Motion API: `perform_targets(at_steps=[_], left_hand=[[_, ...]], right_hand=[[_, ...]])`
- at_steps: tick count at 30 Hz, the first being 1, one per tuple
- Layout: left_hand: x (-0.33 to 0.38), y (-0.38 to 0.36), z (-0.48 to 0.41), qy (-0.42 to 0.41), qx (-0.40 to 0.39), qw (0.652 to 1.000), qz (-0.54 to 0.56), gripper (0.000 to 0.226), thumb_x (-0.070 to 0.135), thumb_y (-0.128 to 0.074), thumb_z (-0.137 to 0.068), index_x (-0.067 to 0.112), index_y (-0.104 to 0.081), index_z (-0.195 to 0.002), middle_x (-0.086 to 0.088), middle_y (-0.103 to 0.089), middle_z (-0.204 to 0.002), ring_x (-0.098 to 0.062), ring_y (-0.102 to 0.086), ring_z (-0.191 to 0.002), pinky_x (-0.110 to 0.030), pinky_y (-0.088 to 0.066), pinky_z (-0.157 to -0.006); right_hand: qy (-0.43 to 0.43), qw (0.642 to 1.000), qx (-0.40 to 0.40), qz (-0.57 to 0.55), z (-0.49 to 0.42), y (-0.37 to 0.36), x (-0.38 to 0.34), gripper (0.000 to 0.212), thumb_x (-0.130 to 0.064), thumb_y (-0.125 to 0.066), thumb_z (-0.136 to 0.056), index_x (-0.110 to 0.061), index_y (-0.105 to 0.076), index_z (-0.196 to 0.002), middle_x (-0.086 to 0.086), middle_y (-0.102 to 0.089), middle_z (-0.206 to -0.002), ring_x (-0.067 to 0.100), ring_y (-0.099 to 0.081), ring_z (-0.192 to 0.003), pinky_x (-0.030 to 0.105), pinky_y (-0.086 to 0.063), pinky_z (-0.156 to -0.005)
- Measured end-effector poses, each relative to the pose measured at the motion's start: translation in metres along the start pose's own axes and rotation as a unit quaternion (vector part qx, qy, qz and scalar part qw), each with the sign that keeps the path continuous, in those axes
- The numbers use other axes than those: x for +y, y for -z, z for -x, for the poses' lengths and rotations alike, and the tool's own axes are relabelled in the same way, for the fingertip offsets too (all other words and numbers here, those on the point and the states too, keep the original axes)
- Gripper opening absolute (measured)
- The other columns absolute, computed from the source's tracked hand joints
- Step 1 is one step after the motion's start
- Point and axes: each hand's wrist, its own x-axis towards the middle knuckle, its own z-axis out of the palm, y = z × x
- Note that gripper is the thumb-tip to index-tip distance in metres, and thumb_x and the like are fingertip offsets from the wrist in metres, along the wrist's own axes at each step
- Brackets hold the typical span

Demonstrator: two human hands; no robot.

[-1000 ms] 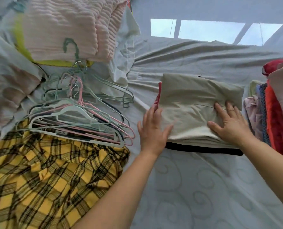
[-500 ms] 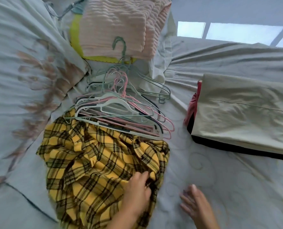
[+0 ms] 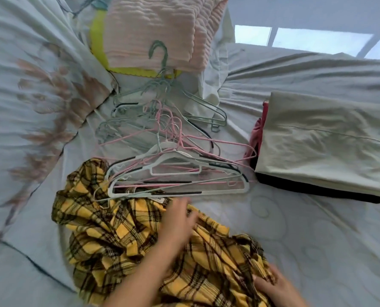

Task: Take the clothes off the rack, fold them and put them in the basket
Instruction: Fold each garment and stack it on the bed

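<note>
Pale bedding covers the bed (image 3: 295,251), where a crumpled yellow plaid garment (image 3: 118,235) lies below a heap of hangers (image 3: 162,156). On it, the left hand (image 3: 178,220) presses with fingers loosely spread; the right hand (image 3: 277,286) grips its lower edge. Folded clothes (image 3: 326,140) sit stacked at right.

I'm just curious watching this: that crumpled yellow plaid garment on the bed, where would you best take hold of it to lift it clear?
Probably by the yellow plaid garment at its near, bunched end, coming from the near side. Its far edge is tucked under the pile of hangers, so a pull there might drag them. The left hand lies on its middle and the right hand is at its near right edge.
</note>
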Motion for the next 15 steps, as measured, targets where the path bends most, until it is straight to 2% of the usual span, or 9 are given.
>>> perform_targets(at_steps=[2,4,5,6,7,8,11,14,15], left_hand=[[-0.024,0.020,-0.055,-0.006,0.085,0.983,-0.164,0.058,0.031,-0.056,-0.090,0.017,-0.030,-0.141,-0.004,-0.035,-0.143,-0.019,-0.035,-0.132,-0.032,-0.032,-0.109],[-0.040,0.036,-0.097,0.015,0.072,0.968,-0.238,0.074,0.032,-0.062,-0.086,0.019,-0.019,-0.145,-0.010,-0.024,-0.149,-0.027,-0.025,-0.137,-0.044,-0.028,-0.112],[-0.045,0.041,-0.111,0.021,0.057,0.968,-0.245,0.081,0.034,-0.065,-0.083,0.021,-0.016,-0.145,-0.011,-0.020,-0.150,-0.030,-0.021,-0.138,-0.049,-0.027,-0.111],[-0.050,0.044,-0.120,0.018,0.043,0.968,-0.248,0.087,0.037,-0.068,-0.080,0.023,-0.012,-0.145,-0.011,-0.016,-0.151,-0.031,-0.016,-0.139,-0.052,-0.026,-0.111],[-0.054,0.045,-0.125,0.007,0.030,0.967,-0.252,0.093,0.040,-0.069,-0.078,0.025,-0.008,-0.146,-0.011,-0.013,-0.153,-0.032,-0.012,-0.141,-0.052,-0.025,-0.111],[-0.058,0.046,-0.127,-0.008,0.016,0.964,-0.264,0.100,0.043,-0.071,-0.076,0.027,-0.002,-0.147,-0.010,-0.008,-0.155,-0.031,-0.008,-0.142,-0.053,-0.022,-0.112],[-0.076,0.047,-0.120,-0.042,-0.026,0.933,-0.356,0.112,0.050,-0.072,-0.071,0.033,0.008,-0.147,-0.008,0.006,-0.157,-0.027,0.004,-0.145,-0.052,-0.010,-0.114],[-0.081,0.055,-0.130,-0.052,-0.009,0.911,-0.410,0.101,0.048,-0.070,-0.075,0.031,-0.003,-0.148,-0.008,0.002,-0.157,-0.027,-0.002,-0.145,-0.052,-0.015,-0.114],[-0.078,0.062,-0.137,-0.052,-0.004,0.907,-0.419,0.097,0.048,-0.070,-0.075,0.030,-0.007,-0.147,-0.008,-0.001,-0.157,-0.027,-0.005,-0.144,-0.052,-0.016,-0.114]], right_hand=[[0.026,0.990,0.089,0.104,-0.010,-0.008,0.011,0.112,-0.069,-0.077,-0.029,-0.016,-0.052,-0.124,0.005,-0.057,-0.120,0.022,-0.050,-0.111,0.030,-0.035,-0.097],[0.081,0.956,0.195,0.204,-0.022,-0.019,0.005,0.098,-0.060,-0.072,-0.056,-0.010,-0.044,-0.135,0.016,-0.044,-0.135,0.032,-0.041,-0.126,0.043,-0.032,-0.104],[0.116,0.940,0.210,0.244,-0.027,-0.026,-0.005,0.088,-0.058,-0.069,-0.070,-0.015,-0.037,-0.141,0.011,-0.035,-0.144,0.029,-0.033,-0.133,0.042,-0.028,-0.109],[0.151,0.927,0.199,0.281,-0.032,-0.032,-0.015,0.079,-0.062,-0.055,-0.080,-0.022,-0.031,-0.144,0.001,-0.028,-0.149,0.021,-0.026,-0.137,0.039,-0.024,-0.112],[0.167,0.928,0.166,0.289,-0.038,-0.037,-0.025,0.075,-0.066,-0.040,-0.082,-0.027,-0.027,-0.145,-0.006,-0.025,-0.150,0.015,-0.024,-0.138,0.035,-0.023,-0.113],[0.164,0.936,0.126,0.284,-0.046,-0.044,-0.034,0.074,-0.068,-0.034,-0.082,-0.028,-0.026,-0.145,-0.008,-0.028,-0.149,0.012,-0.027,-0.136,0.033,-0.026,-0.112],[0.144,0.928,0.026,0.344,-0.063,-0.057,-0.050,0.070,-0.059,-0.053,-0.084,-0.027,-0.028,-0.142,-0.008,-0.037,-0.140,0.013,-0.042,-0.126,0.028,-0.038,-0.101],[0.163,0.918,-0.082,0.352,-0.059,-0.056,-0.049,0.042,-0.038,-0.057,-0.086,-0.039,-0.047,-0.127,-0.010,-0.058,-0.124,0.012,-0.054,-0.114,0.024,-0.043,-0.089],[0.156,0.920,-0.111,0.343,-0.052,-0.051,-0.046,0.036,-0.039,-0.055,-0.083,-0.041,-0.052,-0.119,-0.012,-0.063,-0.116,0.009,-0.056,-0.110,0.023,-0.045,-0.087]])
